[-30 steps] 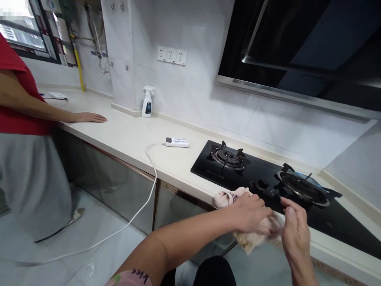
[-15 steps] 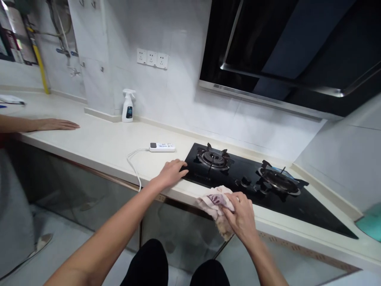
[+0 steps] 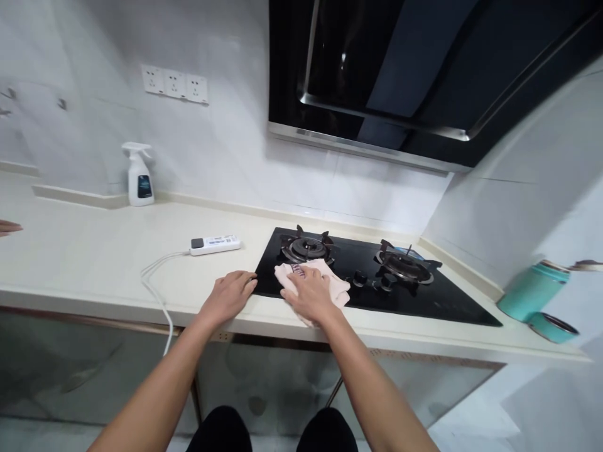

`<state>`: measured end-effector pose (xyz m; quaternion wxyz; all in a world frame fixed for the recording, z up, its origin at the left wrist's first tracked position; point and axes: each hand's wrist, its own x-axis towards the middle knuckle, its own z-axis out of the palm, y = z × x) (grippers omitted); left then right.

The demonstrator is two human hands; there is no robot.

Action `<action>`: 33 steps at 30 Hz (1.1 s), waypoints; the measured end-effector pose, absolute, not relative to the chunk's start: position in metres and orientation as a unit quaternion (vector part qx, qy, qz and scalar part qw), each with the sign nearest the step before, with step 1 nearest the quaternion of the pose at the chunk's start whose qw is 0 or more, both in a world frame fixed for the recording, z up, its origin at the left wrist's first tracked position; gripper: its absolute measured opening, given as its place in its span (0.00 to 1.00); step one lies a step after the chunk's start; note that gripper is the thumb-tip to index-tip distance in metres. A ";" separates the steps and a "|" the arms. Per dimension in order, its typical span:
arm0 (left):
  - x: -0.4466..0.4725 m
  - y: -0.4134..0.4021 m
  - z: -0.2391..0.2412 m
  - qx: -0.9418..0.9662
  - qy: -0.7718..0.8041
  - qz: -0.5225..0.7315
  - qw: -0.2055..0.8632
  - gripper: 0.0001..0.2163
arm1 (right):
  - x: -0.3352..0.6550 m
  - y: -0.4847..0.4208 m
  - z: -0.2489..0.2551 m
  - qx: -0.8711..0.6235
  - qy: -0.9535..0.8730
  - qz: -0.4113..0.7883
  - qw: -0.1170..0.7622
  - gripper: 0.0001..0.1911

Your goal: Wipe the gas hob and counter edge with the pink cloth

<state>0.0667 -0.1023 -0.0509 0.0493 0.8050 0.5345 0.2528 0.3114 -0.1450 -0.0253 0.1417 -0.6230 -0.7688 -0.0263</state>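
A black glass gas hob [image 3: 438,301] with two burners is set into the cream counter [image 3: 85,263]. My right hand [image 3: 308,296] presses a pink cloth [image 3: 336,285] flat on the hob's front left corner, fingers lying over it. My left hand [image 3: 229,295] rests palm down on the counter just left of the hob's edge, fingers spread and holding nothing. Two control knobs [image 3: 372,279] sit just right of the cloth.
A white power strip [image 3: 215,244] lies left of the hob, its cable hanging over the counter edge. A spray bottle [image 3: 139,176] stands by the wall. A teal flask [image 3: 532,292] and its lid [image 3: 552,326] sit at right. Another person's fingertips [image 3: 7,227] touch the counter's far left.
My right hand slid the cloth from the counter's front edge up onto the hob's left corner. My left hand stayed by the hob. The view swung right, so the other person is nearly out of frame.
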 end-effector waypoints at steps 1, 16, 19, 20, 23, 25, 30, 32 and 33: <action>0.066 -0.101 -0.051 0.806 0.536 0.247 0.048 0.26 | 0.320 -0.151 -0.026 -0.614 -0.774 -0.028 0.152 0.25; 0.060 -0.092 -0.058 0.806 0.541 0.239 0.019 0.28 | 0.598 -0.248 -0.069 -0.754 -0.598 -0.162 0.219 0.23; 0.060 -0.091 -0.058 0.809 0.533 0.248 0.011 0.26 | 0.655 -0.247 -0.070 -0.799 -0.542 -0.168 0.198 0.23; 0.060 -0.091 -0.058 0.808 0.534 0.248 0.009 0.26 | 0.669 -0.245 -0.069 -0.812 -0.528 -0.164 0.189 0.23; 0.059 -0.091 -0.058 0.804 0.544 0.239 0.007 0.25 | 0.702 -0.231 -0.063 -0.850 -0.482 -0.137 0.162 0.23; 0.058 -0.090 -0.060 0.801 0.548 0.242 0.007 0.25 | 0.715 -0.217 -0.057 -0.878 -0.446 -0.103 0.143 0.26; 0.051 -0.083 -0.067 0.791 0.542 0.285 0.019 0.23 | 0.743 -0.181 -0.042 -0.927 -0.359 -0.032 0.109 0.33; 0.048 -0.080 -0.069 0.784 0.539 0.308 0.026 0.21 | 0.758 -0.169 -0.040 -0.932 -0.344 -0.029 0.108 0.33; 0.047 -0.079 -0.069 0.780 0.539 0.317 0.033 0.21 | 0.767 -0.163 -0.040 -0.934 -0.340 -0.030 0.109 0.33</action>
